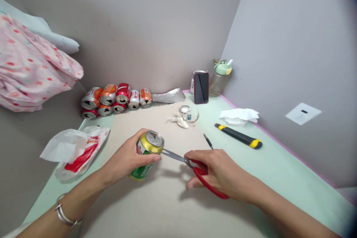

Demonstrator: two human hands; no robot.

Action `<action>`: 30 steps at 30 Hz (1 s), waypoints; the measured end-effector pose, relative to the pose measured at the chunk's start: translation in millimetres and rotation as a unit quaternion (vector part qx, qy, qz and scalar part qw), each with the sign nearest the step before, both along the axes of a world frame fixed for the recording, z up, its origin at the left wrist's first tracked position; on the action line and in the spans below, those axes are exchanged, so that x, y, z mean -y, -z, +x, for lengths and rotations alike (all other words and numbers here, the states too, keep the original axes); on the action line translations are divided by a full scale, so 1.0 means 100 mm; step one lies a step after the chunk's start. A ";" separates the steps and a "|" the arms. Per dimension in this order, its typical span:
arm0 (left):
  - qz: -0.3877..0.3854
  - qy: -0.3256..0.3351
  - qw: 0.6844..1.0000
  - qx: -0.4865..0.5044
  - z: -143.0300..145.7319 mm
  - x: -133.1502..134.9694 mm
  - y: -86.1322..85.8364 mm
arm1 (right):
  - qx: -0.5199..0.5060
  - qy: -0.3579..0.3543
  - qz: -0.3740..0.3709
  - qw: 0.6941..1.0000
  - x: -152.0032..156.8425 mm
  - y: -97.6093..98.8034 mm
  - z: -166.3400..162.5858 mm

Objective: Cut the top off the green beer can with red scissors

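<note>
A green and yellow drink can [142, 171] is gripped in my left hand [128, 154], tilted a little, its silver top facing up. My right hand [220, 167] has its fingers in the handles of red-handled scissors [209, 186]. The scissors' blades point left and their tips meet the side of the can just under its rim. Whether the tips have gone through the metal I cannot tell. Beyond my right hand lies a black pen [208, 141], partly hidden by the fingers. A black and yellow utility knife [238, 136] rests farther to the right.
Several empty cans [122, 93] are stacked against the back wall, beside a cut metal sheet [169, 96]. A tissue pack [83, 152] lies at the left. A phone [201, 87], a bottle [219, 81] and crumpled tissue [239, 116] are at the back right. Metal scraps [184, 109] lie mid-table.
</note>
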State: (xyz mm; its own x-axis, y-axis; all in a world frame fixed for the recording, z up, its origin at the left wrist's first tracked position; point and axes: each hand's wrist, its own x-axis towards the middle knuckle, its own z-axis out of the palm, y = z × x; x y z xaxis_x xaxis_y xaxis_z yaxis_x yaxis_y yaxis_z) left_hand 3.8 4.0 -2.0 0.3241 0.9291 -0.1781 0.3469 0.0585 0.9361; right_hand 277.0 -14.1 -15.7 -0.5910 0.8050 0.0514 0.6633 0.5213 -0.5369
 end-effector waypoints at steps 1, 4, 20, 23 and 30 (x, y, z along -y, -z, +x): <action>-0.003 0.004 1.000 0.005 0.00 0.00 0.00 | -0.002 0.000 -0.007 1.000 0.00 0.00 0.00; -0.012 0.016 1.000 0.010 -0.01 0.01 -0.01 | -0.010 -0.001 -0.027 1.000 0.01 0.00 0.00; -0.007 0.143 0.990 0.013 -0.05 -0.03 -0.03 | -0.058 -0.036 -0.129 0.989 0.07 -0.09 -0.05; 0.067 0.049 0.993 -0.085 -0.03 -0.01 0.05 | -0.042 0.006 -0.079 0.996 0.08 -0.01 -0.07; 0.236 -0.088 0.944 -0.211 0.07 0.04 0.10 | -0.009 0.043 0.012 0.999 0.02 0.14 -0.10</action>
